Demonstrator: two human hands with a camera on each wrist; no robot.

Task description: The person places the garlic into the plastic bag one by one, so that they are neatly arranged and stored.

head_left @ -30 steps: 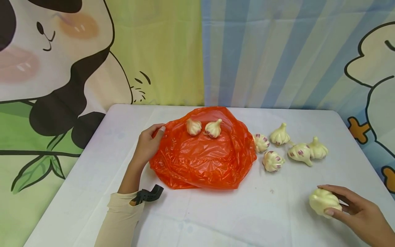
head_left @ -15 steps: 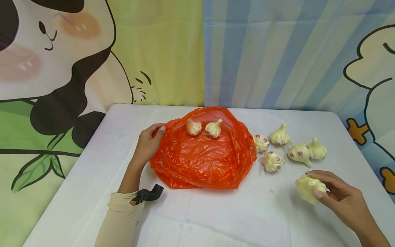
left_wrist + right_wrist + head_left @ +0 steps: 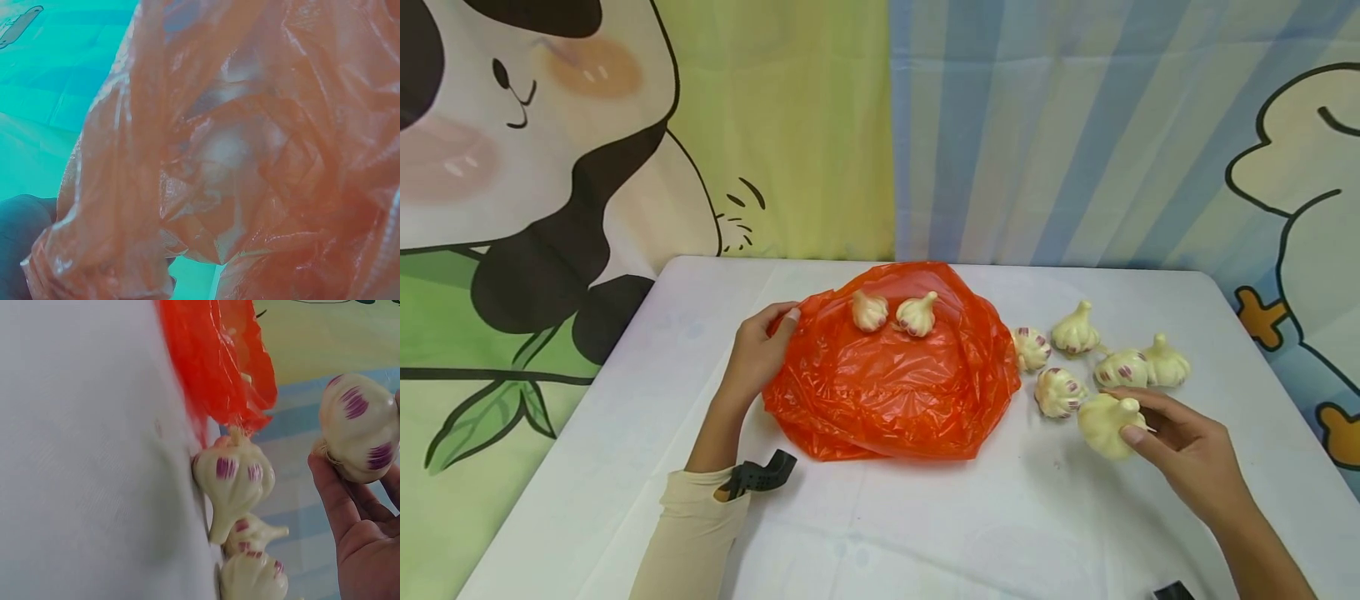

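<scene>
Garlic bulb point(image 3: 1105, 427) moved nearer red bag point(image 3: 898, 396) | cream, rounded | purple-streaked

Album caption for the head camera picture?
Left hand holds a crinkled red plastic bag; right hand holds a round cream garlic bulb.

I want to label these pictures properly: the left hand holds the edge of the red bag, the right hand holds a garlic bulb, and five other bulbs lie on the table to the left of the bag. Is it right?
Only the side is wrong: the head view shows the five other bulbs to the right of the red bag.
</scene>
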